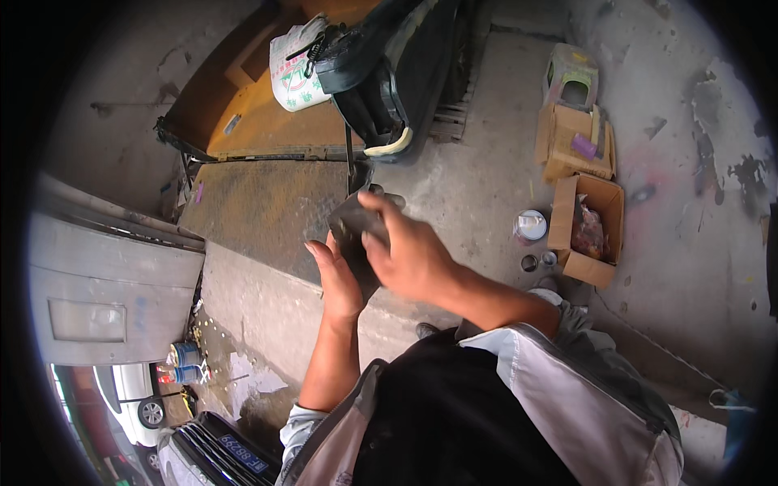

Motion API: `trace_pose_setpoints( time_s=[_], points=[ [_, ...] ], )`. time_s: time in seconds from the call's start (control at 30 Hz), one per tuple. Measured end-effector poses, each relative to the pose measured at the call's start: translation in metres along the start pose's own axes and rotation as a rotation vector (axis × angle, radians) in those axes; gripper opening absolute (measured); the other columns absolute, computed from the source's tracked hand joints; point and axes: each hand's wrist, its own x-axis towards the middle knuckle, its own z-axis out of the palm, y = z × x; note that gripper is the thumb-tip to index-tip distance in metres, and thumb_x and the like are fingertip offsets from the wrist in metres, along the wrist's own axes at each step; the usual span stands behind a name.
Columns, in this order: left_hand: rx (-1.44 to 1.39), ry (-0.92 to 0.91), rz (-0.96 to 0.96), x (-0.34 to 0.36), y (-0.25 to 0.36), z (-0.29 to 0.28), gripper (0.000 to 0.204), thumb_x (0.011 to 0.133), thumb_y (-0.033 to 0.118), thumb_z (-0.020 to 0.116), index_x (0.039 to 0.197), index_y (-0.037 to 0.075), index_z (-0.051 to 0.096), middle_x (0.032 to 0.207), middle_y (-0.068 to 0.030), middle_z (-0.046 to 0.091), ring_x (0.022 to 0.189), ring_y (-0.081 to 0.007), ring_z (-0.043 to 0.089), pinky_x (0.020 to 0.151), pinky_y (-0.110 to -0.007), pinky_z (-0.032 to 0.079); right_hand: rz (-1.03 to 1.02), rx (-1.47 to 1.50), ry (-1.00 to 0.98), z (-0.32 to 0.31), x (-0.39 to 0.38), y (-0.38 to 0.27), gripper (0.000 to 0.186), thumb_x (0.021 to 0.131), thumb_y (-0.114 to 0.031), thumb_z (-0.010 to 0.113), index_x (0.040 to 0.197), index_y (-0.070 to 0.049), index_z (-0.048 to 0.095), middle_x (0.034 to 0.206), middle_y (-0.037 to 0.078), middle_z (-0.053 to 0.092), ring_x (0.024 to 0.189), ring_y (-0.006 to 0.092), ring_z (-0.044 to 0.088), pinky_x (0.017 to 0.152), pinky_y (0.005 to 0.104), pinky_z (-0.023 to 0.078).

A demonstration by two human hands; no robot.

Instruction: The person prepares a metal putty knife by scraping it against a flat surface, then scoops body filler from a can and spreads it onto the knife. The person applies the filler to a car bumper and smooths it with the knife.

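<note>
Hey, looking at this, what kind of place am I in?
Probably a vehicle body-repair workshop: there's a black bumper-like part with a pale patch on its end, a round tin on the floor, and a white car at lower left.

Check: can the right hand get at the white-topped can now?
Probably not without bending down: the white-topped can stands on the concrete floor; the right hand is at the dark flat piece.
</note>
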Motion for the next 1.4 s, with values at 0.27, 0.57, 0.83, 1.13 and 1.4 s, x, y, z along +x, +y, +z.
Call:
trace_pose_setpoints(
  time_s=[0.27,0.57,0.83,1.13,1.4],
  points=[
    [0.017,-0.073,-0.042,0.0,0.003,-0.003,0.103,0.087,0.081,0.016,0.141,-0.004,0.039,0.14,-0.0143,0.048,0.129,-0.0256,0.045,0.111,-0.037,0.032,-0.072,-0.102,0.04,0.005,0.0,-0.01,0.049,0.086,-0.005,0.057,0.132,0.002,0.044,0.102,0.029,0.063,0.083,0.0427,0.065,0.07,0.0476,0.053],
    [-0.048,-0.027,-0.086,-0.002,-0.001,-0.001,0.096,0.092,0.075,0.012,0.142,-0.002,0.038,0.139,-0.0123,0.048,0.128,-0.0243,0.044,0.111,-0.036,0.03,-0.111,-0.2,0.032,0.008,0.011,-0.004,0.054,0.082,-0.006,0.057,0.133,0.004,0.042,0.104,0.033,0.062,0.077,0.0411,0.067,0.065,0.0451,0.056],
    [-0.091,0.027,-0.103,-0.001,0.001,-0.002,0.103,0.087,0.08,0.015,0.138,-0.005,0.043,0.135,-0.0142,0.052,0.126,-0.0252,0.048,0.11,-0.036,0.033,-0.089,-0.209,0.0,0.01,0.009,-0.001,0.055,0.08,-0.005,0.059,0.132,0.005,0.042,0.1,0.033,0.062,0.078,0.0415,0.067,0.066,0.0448,0.056],
    [-0.077,0.003,-0.09,0.0,0.008,0.006,0.101,0.089,0.079,0.016,0.136,-0.005,0.045,0.133,-0.0153,0.055,0.123,-0.0254,0.05,0.108,-0.036,0.035,-0.127,-0.233,0.019,0.009,0.017,0.008,0.056,0.081,-0.005,0.057,0.134,0.005,0.041,0.103,0.033,0.061,0.077,0.0413,0.067,0.068,0.0436,0.057],
    [-0.153,-0.017,-0.122,-0.004,0.007,0.007,0.096,0.09,0.077,0.017,0.14,-0.001,0.041,0.135,-0.0146,0.053,0.124,-0.0233,0.048,0.108,-0.036,0.034,-0.14,-0.232,0.03,0.007,0.023,0.005,0.054,0.083,-0.01,0.057,0.134,0.003,0.043,0.099,0.03,0.063,0.075,0.0389,0.067,0.063,0.0448,0.056]
  ],
)
